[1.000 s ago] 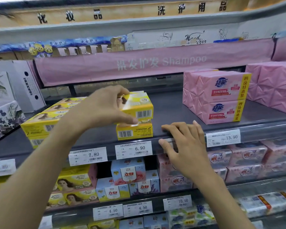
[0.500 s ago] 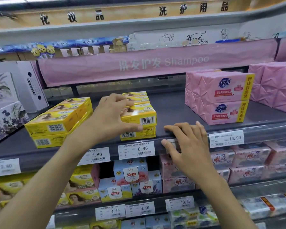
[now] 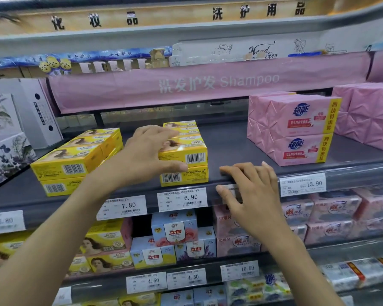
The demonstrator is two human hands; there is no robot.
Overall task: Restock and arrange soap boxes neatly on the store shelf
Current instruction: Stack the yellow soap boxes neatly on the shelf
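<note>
Yellow soap boxes [image 3: 181, 129] are being stacked at the front edge of the dark shelf [image 3: 230, 146], directly above the 6.90 price label [image 3: 182, 199]. The upper yellow soap box [image 3: 192, 155] is set on the lower yellow soap box [image 3: 186, 176]. It is clasped by the left hand [image 3: 150, 155], with the fingers spread wide over its top and the thumb laid along the bottom of its front face. The right hand [image 3: 252, 195] is rested on the shelf's front edge just right of this stack, fingers on the lip and thumb on the label rail below; nothing is held in it. A second yellow stack [image 3: 71, 164] is seen nearer the left end, and it appears angled to the front edge. Pink soap packs [image 3: 296, 129] are piled toward the right end, well apart.

The placing step is judged to be nearly done, since the two barcode fronts look close to flush. A clean release is called for next, with the fingers lifted straight off so the box is not dragged. The angled stack may then need squaring.
</note>
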